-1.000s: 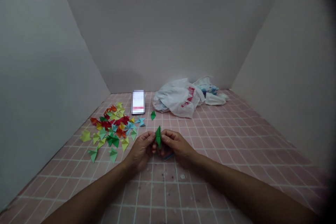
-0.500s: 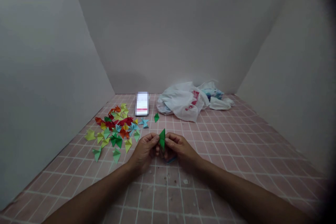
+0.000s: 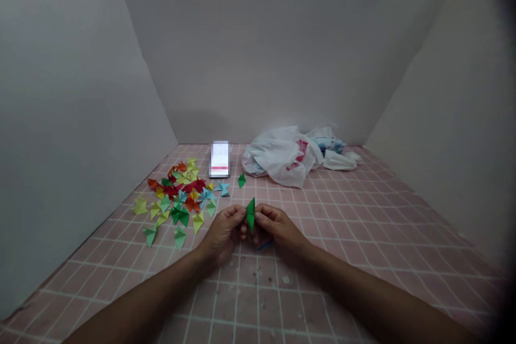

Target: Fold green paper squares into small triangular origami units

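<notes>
A small green folded paper piece [image 3: 250, 213] stands upright between my two hands, low over the pink tiled floor [image 3: 363, 226]. My left hand [image 3: 223, 234] pinches its left side with closed fingers. My right hand [image 3: 278, 229] pinches its right side in the same way. A bit of blue paper [image 3: 264, 246] peeks out from under my right hand; what it is I cannot make out. To the left lies a heap of folded paper triangles [image 3: 177, 199] in red, yellow, green, orange and light blue.
A phone [image 3: 220, 159] lies face up at the back beside the heap. One loose green folded piece [image 3: 241, 180] lies just past my hands. Crumpled white plastic bags [image 3: 288, 155] sit at the back right. Plain grey walls close in on three sides.
The view has shifted slightly, so everything sits a little to the right. Both hands keep pinching the green piece, with barely any change in their grip.
</notes>
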A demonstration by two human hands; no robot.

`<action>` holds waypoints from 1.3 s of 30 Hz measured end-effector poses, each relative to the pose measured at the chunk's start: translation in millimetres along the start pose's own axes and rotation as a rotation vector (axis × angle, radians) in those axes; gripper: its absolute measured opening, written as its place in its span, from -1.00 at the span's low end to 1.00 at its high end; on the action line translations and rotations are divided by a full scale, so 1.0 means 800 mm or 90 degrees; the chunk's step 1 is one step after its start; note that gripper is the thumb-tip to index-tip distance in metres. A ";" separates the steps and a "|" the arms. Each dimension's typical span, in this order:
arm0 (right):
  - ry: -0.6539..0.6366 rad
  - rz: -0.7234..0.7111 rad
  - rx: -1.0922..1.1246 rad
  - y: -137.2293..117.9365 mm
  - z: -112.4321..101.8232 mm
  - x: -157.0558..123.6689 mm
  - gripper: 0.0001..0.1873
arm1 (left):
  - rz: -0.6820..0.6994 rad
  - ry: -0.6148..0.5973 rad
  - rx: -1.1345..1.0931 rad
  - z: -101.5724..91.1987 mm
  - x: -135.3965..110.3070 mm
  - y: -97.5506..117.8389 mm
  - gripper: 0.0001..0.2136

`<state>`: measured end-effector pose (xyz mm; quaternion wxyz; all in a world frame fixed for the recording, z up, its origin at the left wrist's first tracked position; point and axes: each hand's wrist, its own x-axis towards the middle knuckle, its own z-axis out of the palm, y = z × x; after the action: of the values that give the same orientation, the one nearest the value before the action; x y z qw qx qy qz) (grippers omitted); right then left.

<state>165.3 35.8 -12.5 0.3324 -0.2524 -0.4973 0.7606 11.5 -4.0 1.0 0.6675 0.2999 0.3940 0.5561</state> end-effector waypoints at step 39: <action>0.041 -0.062 -0.103 -0.003 0.004 -0.006 -0.57 | 0.110 0.019 0.166 -0.002 -0.002 0.001 -0.68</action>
<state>166.7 31.0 -8.7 0.3632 -0.2783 -0.5578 0.6924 9.4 -5.3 1.0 0.5666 0.4084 0.4456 0.5600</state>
